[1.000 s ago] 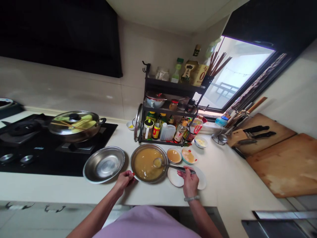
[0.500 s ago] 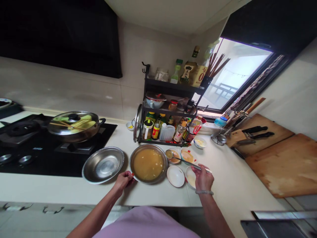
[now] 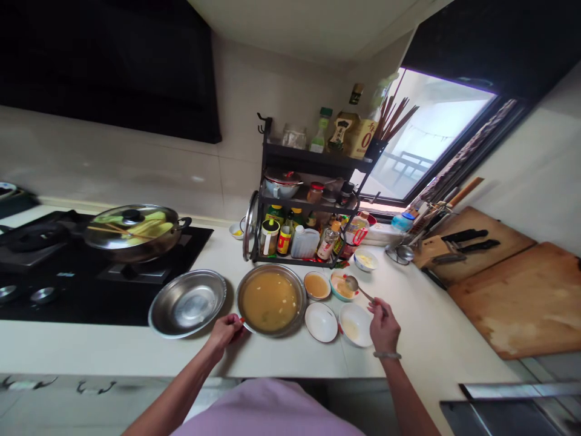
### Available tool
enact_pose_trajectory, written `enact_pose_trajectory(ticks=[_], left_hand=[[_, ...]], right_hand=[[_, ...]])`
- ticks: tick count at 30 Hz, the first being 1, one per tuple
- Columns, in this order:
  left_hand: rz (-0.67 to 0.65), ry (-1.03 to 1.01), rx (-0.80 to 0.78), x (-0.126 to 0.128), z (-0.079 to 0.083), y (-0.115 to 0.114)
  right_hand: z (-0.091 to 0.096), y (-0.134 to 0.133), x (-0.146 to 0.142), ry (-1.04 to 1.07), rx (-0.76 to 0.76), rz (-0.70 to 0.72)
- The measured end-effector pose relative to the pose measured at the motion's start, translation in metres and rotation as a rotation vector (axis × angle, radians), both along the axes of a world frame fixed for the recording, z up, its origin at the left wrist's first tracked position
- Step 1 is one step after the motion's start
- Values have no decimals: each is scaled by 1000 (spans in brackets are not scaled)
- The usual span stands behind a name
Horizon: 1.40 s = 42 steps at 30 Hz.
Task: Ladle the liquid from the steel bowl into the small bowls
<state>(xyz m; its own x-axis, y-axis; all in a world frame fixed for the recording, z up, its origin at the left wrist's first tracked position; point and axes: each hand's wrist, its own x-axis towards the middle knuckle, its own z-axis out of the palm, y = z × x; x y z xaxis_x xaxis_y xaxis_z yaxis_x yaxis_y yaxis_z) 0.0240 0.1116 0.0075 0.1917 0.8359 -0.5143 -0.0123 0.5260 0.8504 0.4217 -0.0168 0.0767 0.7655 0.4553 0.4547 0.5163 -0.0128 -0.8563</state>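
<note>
My left hand (image 3: 224, 332) grips the near rim of a steel basin (image 3: 271, 299) full of yellow-brown soup. My right hand (image 3: 384, 324) is closed on the handle of a metal ladle (image 3: 356, 287), whose bowl hangs over a small bowl (image 3: 342, 285) that holds some soup. Beside it stands another small bowl (image 3: 316, 285) filled with soup. Two white bowls (image 3: 321, 321) (image 3: 355, 324) sit nearer me, in front of those. The right one lies just left of my right hand.
An empty steel basin (image 3: 188, 302) sits left of the soup. A lidded pan (image 3: 132, 230) with chopsticks across it stands on the black hob (image 3: 72, 278). A spice rack (image 3: 308, 200) stands behind the bowls. Cutting boards (image 3: 517, 290) and knives (image 3: 467, 242) lie at right.
My right hand has lifted the ladle out of the soup basin and carried it right, past the first small bowl to the second. The left hand has stayed on the rim.
</note>
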Motion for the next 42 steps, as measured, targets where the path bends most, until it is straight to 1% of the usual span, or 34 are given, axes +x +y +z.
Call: enact_pose_trajectory(ticks=[2,4,7,10,13,16,20,22,24,26,28,30,36,42], left_hand=[[6,-2,0,0,0,0],[5,3,7,1,0,0],[-3,7,11,1,2,1],[-2,5,1,1,4,0],[6,4,-1,1,3,0],[22,0,-9,1,2,0],[25,6,0,2,0,0],[22,14,1,2,-1,0],[25,16,-2,2,-1,0],[34,11,-5,2,-2,0],[35,-2,-9,2,-2,0],[27,-9,-12,2,-1,1],[19,-6,-6,1,0,1],[11,-6,-1,1,1,0]], right_hand=[[2,-4,-9,-170,-41,117],[6,-5,-22,-240,-29,195],[14,0,-46,-148,23,216],[14,9,-74,-3,41,243],[6,19,-102,79,20,337],[-4,27,-126,83,-19,422],[-15,35,-146,136,-59,499],[-19,39,-148,222,-71,483],[-23,43,-145,351,-61,432],[-25,46,-139,480,-18,368],[-26,48,-133,563,32,310],[-23,48,-127,605,67,274],[-11,42,-120,683,141,240],[-3,37,-111,736,178,207]])
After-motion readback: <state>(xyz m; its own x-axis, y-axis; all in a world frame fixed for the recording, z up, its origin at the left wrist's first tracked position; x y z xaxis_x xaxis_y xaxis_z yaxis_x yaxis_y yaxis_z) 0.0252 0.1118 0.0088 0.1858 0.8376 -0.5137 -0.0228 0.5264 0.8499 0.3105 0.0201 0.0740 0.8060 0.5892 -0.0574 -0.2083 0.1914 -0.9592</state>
